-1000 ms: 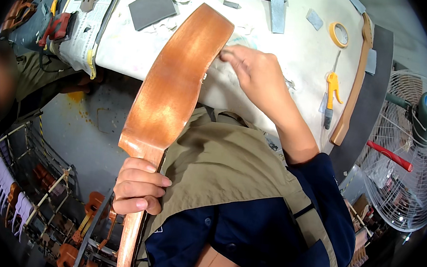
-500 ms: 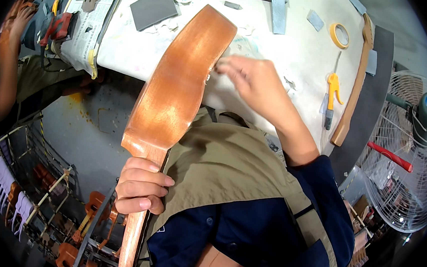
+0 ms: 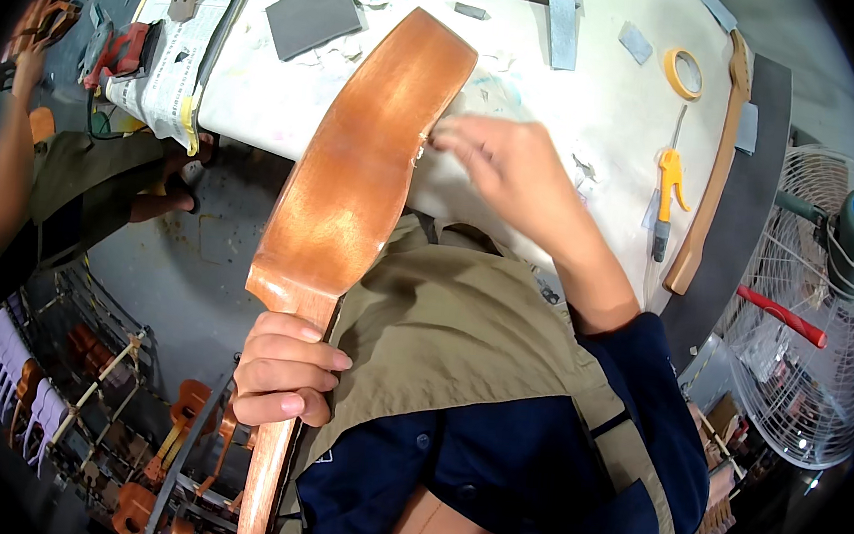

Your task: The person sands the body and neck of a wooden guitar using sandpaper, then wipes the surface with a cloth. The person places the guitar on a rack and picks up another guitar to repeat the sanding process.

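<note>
A reddish-brown wooden ukulele [image 3: 355, 186] is turned so that its glossy curved side faces up. Its body reaches over the near edge of the table, and its neck runs down to the lower edge of the view. My left hand [image 3: 289, 369] is wrapped around the neck, just below the body. At the inward curve of the body's right edge, the fingers of my right hand [image 3: 515, 174] are bent and pinched together. What they hold, if anything, is hidden. Small pale flecks show along the edge beside these fingertips.
On the white table [image 3: 579, 118] lie a dark grey pad [image 3: 313, 17], a tape roll [image 3: 683, 72], a yellow-handled tool [image 3: 670, 186] and a wooden neck [image 3: 713, 179]. A fan [image 3: 806, 297] stands right. A co-worker's arm [image 3: 13, 154] is at left, above racks of ukuleles [image 3: 190, 409].
Both my hands and the ukulele stay almost in place, with only a slight shift of the view. At left, the co-worker has moved, and a foot now shows beside the table.
</note>
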Demonstrator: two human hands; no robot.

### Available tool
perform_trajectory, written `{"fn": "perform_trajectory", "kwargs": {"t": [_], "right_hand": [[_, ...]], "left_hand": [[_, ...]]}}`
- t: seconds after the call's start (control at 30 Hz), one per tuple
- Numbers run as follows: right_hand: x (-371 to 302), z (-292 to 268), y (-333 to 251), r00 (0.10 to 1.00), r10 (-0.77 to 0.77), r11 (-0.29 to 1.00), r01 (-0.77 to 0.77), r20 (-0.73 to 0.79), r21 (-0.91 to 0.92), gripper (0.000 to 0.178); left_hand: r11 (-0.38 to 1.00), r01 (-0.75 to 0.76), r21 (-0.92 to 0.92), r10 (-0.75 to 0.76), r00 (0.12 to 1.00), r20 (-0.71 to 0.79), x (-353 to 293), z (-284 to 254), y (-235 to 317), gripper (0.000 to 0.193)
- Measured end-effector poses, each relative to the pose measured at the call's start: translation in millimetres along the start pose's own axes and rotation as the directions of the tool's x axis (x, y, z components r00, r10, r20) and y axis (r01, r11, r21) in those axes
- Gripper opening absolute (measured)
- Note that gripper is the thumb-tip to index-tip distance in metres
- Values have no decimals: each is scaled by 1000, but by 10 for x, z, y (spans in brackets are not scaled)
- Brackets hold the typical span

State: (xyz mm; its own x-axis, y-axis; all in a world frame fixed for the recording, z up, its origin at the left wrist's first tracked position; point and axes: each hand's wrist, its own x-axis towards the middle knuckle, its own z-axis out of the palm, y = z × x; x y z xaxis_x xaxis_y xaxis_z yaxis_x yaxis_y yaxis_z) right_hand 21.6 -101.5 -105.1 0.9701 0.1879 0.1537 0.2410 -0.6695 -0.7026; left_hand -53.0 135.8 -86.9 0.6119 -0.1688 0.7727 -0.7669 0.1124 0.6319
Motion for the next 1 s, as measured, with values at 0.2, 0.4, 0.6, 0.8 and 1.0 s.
{"fn": "perform_trajectory", "kwargs": {"t": [0.2, 0.4, 0.6, 0.8, 1.0], "right_hand": [[-79, -42, -163, 999, -24, 985, 16, 44, 170, 14], [-62, -116, 3, 940, 340, 817, -278, -34, 505, 17], [29, 54, 103, 942, 107, 982, -48, -320, 185, 11], [-28, 43, 12, 951, -124, 992, 124, -284, -19, 9], [43, 36, 104, 944, -54, 997, 68, -327, 32, 9]], "left_hand": [[1000, 1, 0, -1, 1000, -15, 1, -6, -9, 16], [1000, -2, 0, 3, 1000, -25, -4, -2, -8, 16], [1000, 2, -5, -2, 1000, -19, 3, -3, -3, 16], [1000, 11, -9, -11, 1000, -18, 9, 5, -4, 17], [1000, 5, -14, -5, 1000, 2, 26, -14, -13, 17]]}}
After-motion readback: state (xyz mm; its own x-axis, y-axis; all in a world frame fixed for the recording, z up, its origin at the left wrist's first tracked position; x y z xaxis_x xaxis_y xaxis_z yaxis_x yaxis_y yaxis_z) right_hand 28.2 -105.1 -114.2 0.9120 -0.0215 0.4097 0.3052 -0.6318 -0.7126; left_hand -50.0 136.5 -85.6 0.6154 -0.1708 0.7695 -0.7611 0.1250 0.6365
